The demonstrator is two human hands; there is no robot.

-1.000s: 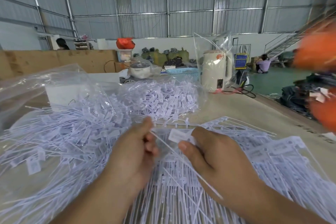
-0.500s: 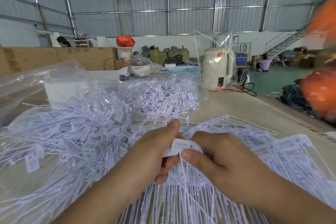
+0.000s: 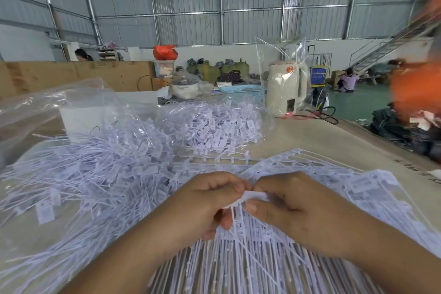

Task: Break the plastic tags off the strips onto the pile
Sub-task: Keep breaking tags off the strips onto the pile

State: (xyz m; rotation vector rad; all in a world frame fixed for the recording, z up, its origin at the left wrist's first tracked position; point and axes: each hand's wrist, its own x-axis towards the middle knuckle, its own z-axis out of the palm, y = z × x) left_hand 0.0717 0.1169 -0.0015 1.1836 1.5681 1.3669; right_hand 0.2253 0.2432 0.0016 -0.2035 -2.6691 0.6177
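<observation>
A white plastic tag (image 3: pixel 253 197) with a long thin tail sits pinched between both hands at the centre of the view. My left hand (image 3: pixel 205 203) grips its left end with curled fingers. My right hand (image 3: pixel 288 210) pinches the right end between thumb and fingers. Beneath and to the right of the hands lie several strips (image 3: pixel 322 174) with tags still joined in rows. A big pile of loose tags (image 3: pixel 95 174) spreads over the table to the left and behind.
A clear plastic bag (image 3: pixel 47 107) lies at the far left over a white box. A cream kettle (image 3: pixel 285 88) in plastic wrap and a blue basket (image 3: pixel 241 89) stand at the back of the wooden table (image 3: pixel 310 141). An orange blur (image 3: pixel 415 88) is at the right edge.
My hands have come together from a spread position and now both pinch the same tag close up. They have shifted slightly lower in the view.
</observation>
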